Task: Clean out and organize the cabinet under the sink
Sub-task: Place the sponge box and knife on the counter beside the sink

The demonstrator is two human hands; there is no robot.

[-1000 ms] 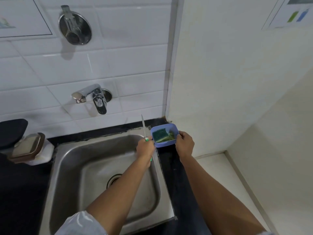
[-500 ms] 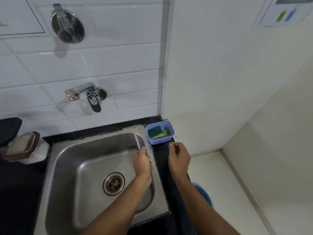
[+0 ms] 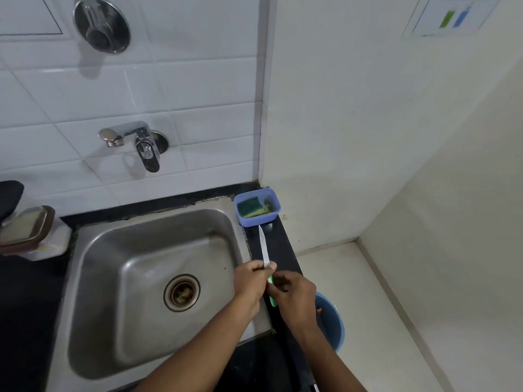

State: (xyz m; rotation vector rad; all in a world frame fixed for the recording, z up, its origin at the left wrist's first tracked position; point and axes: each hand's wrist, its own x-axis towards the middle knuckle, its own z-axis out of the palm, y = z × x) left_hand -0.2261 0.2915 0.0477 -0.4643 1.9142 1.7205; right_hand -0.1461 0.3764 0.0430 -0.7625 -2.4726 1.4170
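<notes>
A small knife (image 3: 264, 250) with a green handle and a bare steel blade points away from me over the black counter strip (image 3: 283, 250). My left hand (image 3: 252, 281) pinches it where blade meets handle. My right hand (image 3: 294, 295) lies against the handle, fingers curled beside it; whether it grips the handle I cannot tell. A blue plastic tub (image 3: 256, 219) holding a green-and-yellow sponge (image 3: 249, 206) stands at the counter's back corner, apart from both hands.
The steel sink (image 3: 113, 278) with its drain (image 3: 182, 292) lies to the left, under a wall tap (image 3: 141, 142). A soap dish (image 3: 25, 230) sits at far left. A blue bucket (image 3: 332, 323) stands on the floor below the counter's right edge.
My right hand let go of the blue tub, which now stands on the counter corner. Both hands drew back toward me and meet at the knife, now held over the counter strip.
</notes>
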